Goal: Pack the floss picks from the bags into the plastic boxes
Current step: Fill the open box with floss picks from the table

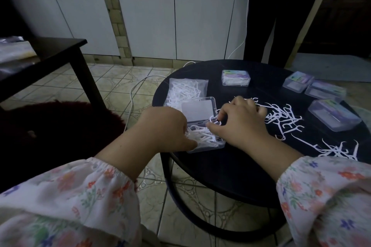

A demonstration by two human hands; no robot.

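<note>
An open clear plastic box (202, 147) lies at the near left edge of the round black table (230, 168), its lid (197, 111) flipped back. White floss picks fill its tray. My left hand (166, 128) grips the box's left side. My right hand (241, 120) pinches floss picks (214, 121) over the tray's right end. Loose floss picks (281, 118) lie scattered right of that hand. A clear bag of picks (185, 89) lies behind the box.
Several closed plastic boxes stand on the far side of the table: one (235, 78) at the back, two (298, 81) (325, 91) at the back right, one (334, 114) at the right. More picks (337, 149) lie near the right edge. A dark side table (46, 54) stands left; a white cable (138, 86) crosses the floor.
</note>
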